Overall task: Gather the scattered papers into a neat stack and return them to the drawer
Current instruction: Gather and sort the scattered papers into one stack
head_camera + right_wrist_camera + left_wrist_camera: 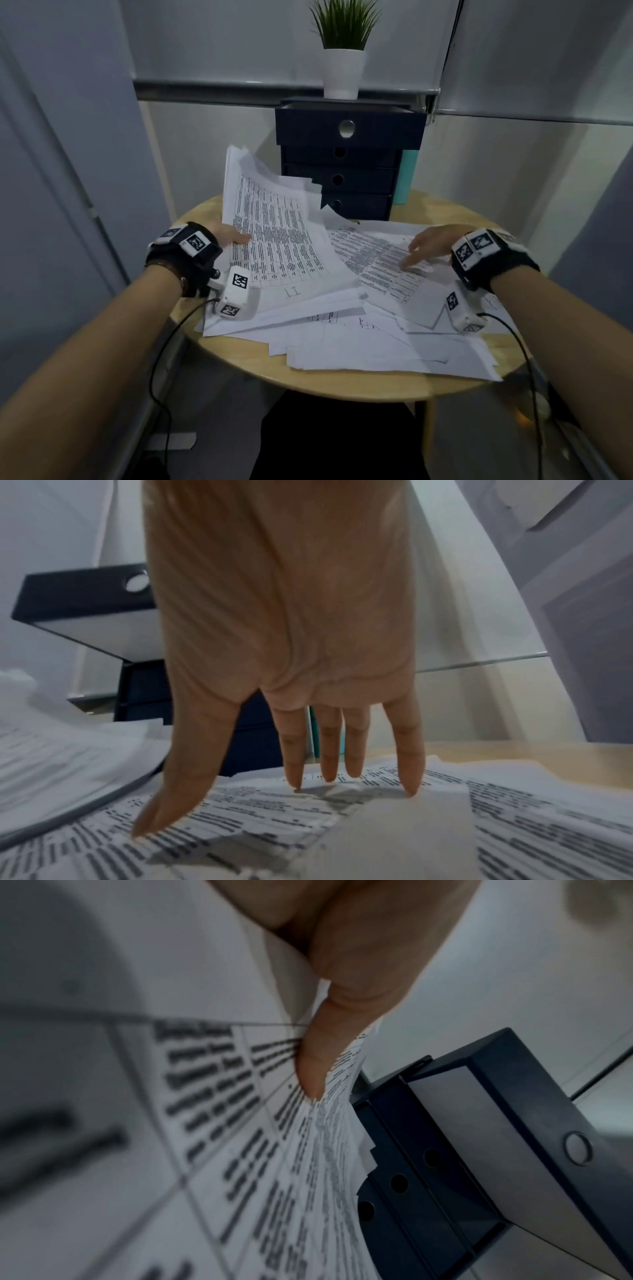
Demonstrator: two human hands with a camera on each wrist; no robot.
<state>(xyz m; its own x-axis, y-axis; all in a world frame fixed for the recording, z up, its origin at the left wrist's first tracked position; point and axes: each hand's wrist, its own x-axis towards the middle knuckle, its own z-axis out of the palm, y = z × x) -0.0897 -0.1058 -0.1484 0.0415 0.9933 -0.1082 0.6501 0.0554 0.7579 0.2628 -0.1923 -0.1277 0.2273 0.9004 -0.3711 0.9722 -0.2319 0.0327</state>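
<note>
My left hand (228, 235) pinches a lifted bundle of papers (270, 219), thumb on top, tilted up in front of the drawer unit (349, 161). My right hand (428, 245), fingers straight and spread, presses the loose sheets (376, 342) lying on the round table (342, 383). The top drawer (351, 128) stands pulled out.

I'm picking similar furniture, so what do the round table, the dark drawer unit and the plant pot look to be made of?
Round table: light wood or wood veneer, matte, with an even pale tan surface; grain is too blurred to confirm.
Drawer unit: likely cardboard or thin board, matte navy, with sharp box edges and round finger holes.
Plant pot: white, smooth, faintly glossy, ceramic or plastic.
</note>
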